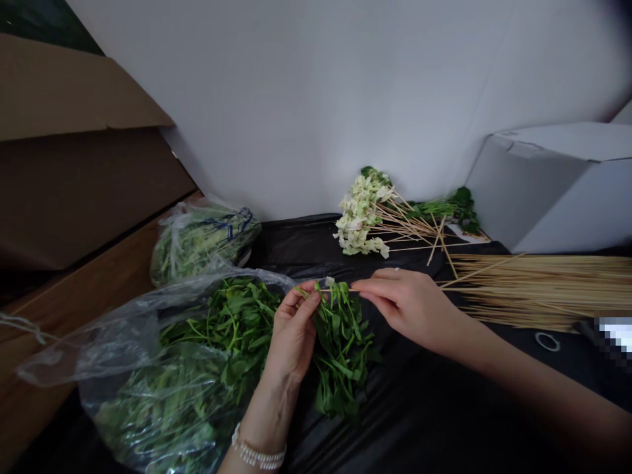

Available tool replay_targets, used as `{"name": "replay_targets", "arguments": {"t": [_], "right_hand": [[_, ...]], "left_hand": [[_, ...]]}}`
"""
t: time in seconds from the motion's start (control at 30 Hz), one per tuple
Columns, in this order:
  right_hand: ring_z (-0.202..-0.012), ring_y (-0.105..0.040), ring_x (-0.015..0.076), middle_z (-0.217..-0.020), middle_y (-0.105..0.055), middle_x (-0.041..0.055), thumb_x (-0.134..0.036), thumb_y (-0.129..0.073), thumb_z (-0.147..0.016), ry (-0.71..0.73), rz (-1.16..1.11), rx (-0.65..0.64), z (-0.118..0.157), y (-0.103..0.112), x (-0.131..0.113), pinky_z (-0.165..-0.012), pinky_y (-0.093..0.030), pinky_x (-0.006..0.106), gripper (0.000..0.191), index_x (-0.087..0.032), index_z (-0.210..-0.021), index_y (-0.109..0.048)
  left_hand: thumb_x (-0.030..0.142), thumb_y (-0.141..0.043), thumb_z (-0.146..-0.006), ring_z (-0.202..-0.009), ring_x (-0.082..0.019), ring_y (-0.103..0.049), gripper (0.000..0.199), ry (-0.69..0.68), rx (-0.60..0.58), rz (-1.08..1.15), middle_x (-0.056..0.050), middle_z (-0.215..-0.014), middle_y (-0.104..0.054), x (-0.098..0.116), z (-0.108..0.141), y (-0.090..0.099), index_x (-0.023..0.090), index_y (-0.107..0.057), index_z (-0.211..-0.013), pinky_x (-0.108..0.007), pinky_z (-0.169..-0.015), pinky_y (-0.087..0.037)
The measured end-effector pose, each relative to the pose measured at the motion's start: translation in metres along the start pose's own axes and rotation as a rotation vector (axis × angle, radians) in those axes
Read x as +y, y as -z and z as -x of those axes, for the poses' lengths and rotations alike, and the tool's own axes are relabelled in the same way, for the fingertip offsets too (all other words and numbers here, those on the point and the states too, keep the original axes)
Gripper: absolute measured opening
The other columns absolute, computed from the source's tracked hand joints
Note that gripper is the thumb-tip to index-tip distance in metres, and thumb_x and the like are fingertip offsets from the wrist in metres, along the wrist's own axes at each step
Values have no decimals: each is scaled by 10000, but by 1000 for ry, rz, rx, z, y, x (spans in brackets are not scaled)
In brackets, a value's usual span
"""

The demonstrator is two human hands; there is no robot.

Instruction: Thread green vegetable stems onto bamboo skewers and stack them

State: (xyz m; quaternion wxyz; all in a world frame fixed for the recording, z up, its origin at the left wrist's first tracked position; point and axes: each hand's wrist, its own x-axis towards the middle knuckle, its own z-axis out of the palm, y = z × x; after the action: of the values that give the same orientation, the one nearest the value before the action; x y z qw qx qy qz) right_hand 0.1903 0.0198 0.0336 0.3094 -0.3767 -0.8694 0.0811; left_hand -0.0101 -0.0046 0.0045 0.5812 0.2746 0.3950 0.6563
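Between my two hands runs a thin wooden skewer (pixel 353 290). My right hand (pixel 402 299) pinches it at its right side. At the other end my left hand (pixel 296 326) is closed, with thumb and fingertips on a leafy green stem (pixel 317 288) at the skewer's tip. Several long green leaves (pixel 340 355) hang from the skewer over the black covering. Left of my left hand, loose leafy greens (pixel 247 316) spill from an open clear plastic bag (pixel 162 401).
Skewers with pale leaf pieces (pixel 363 214) lie at the back by the wall, beside a green bunch (pixel 461 207). Bare skewers (pixel 538 286) lie at right, near a white box (pixel 548 178). Another bag of greens (pixel 205 237) and a cardboard box (pixel 83 178) stand at left.
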Motion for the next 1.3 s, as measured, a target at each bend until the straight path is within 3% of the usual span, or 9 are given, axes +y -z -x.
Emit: {"name": "replay_targets", "arguments": {"t": [0.63, 0.93, 1.17, 1.3], "right_hand": [[-851, -650, 179, -911, -704, 55, -159, -491, -941, 20, 93, 0, 1, -1, -4, -759, -480, 297, 273, -218, -1072, -723], [-820, -637, 164, -884, -701, 47, -156, -488, -938, 47, 38, 14, 2, -7, -5, -743, -479, 289, 278, -217, -1073, -723], [-852, -654, 170, -913, -716, 50, -188, -487, -947, -13, 27, 32, 0, -9, 5, -783, -494, 304, 266, -218, -1065, -724], [-860, -659, 176, -924, -718, 48, -193, -484, -948, -13, 19, 27, 0, -7, 5, -788, -501, 314, 263, -219, -1049, -725]], "left_hand": [[204, -849, -627, -760, -102, -629, 278, -25, 39, -42, 12, -834, -694, -2, -1, 2, 181, -716, -869, -230, -779, -467], [186, -869, -603, -732, -98, -629, 260, 13, -36, -53, 11, -790, -698, -1, 2, 0, 165, -726, -819, -233, -785, -473], [291, -794, -726, -885, -147, -673, 304, 46, -26, 39, -47, -950, -745, -4, 0, -1, 170, -738, -999, -251, -855, -486], [251, -815, -699, -808, -121, -675, 320, 48, -9, 69, -37, -872, -752, -4, -1, 0, 151, -747, -995, -227, -838, -500]]}}
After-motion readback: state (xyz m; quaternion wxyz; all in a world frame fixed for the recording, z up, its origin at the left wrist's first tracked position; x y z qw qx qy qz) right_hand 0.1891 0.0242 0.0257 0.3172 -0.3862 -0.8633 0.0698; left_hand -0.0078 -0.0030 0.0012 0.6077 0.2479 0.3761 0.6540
